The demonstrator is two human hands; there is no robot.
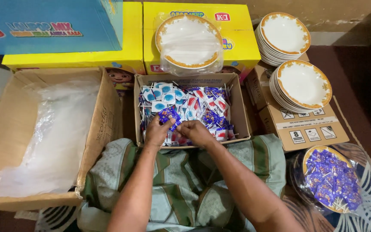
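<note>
Head view: your left hand (157, 131) and right hand (196, 132) sit together at the near edge of the small cardboard box (239, 107) full of wrapped lollipops (194, 105). Left hand pinches a purple-wrapped lollipop (168, 116) between thumb and fingers. Right hand is curled, fingertips touching the same spot; can't tell if it grips anything. To your left, a large cardboard box (5, 129) holds clear plastic bags (52, 141). Behind, a plate in a plastic bag (189, 43) rests on yellow cartons (241, 47). To your right, two stacks of plates (299, 83) sit on a brown carton; nearer you, a bagged plate of purple lollipops (329, 180) lies on the floor.
</note>
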